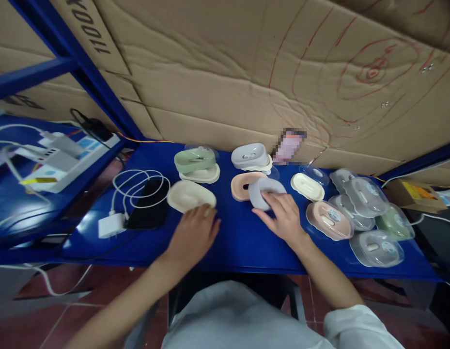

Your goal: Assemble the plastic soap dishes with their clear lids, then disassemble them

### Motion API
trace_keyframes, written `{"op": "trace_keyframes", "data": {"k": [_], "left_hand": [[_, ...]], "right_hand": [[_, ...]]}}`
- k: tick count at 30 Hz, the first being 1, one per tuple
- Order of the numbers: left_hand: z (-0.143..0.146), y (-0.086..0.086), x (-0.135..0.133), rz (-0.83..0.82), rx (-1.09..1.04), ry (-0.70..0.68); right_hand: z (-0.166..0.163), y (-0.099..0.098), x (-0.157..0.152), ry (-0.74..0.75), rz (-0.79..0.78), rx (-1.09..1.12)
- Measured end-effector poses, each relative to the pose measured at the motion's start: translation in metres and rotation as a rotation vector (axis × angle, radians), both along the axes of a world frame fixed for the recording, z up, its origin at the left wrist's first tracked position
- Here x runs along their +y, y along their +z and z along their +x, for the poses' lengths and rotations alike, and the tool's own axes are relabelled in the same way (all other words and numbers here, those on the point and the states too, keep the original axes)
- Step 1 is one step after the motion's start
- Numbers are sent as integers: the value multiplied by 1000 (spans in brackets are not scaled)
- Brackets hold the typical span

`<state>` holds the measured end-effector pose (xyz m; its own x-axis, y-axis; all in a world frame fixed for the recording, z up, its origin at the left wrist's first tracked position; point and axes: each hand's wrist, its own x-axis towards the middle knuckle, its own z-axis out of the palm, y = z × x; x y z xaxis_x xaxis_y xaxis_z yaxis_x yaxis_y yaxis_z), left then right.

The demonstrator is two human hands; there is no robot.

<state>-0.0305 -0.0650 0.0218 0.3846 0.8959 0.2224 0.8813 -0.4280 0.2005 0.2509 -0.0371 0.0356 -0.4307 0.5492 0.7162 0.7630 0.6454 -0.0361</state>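
Note:
My left hand (pixel 193 233) reaches over the blue table (pixel 232 242), its fingertips touching the near edge of a cream oval plastic case (pixel 190 195). My right hand (pixel 281 214) grips a lavender-grey oval case (pixel 264 191) that lies partly over a pink oval case (pixel 241 184). Behind them sit a green case stacked on a cream one (pixel 196 162) and a grey case on a cream one (pixel 250 156). A cream case (pixel 306 186) lies to the right.
Several lidded cases (pixel 359 213) in clear covers crowd the table's right end. A black phone (pixel 147 206) with a white cable and charger (pixel 111 224) lies at the left. A power strip (pixel 61 155) sits on the left shelf. Cardboard lines the back.

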Motion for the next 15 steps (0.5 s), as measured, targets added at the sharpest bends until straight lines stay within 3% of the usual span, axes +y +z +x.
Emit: {"op": "trace_keyframes", "data": {"k": [4, 7, 11, 13, 15], "left_hand": [[45, -13, -29, -8, -215, -234], [51, -14, -38, -8, -340, -300], [23, -20, -34, 100, -364, -62], [9, -24, -32, 28, -435, 23], [2, -27, -31, -52, -496, 21]], "right_hand": [[-16, -6, -11, 80, -27, -46], [-17, -13, -11, 102, -76, -57], [-18, -16, -9, 153, -198, -87], [-23, -15, -11, 227, -270, -113], [-29, -13, -15, 335, -339, -151]]}}
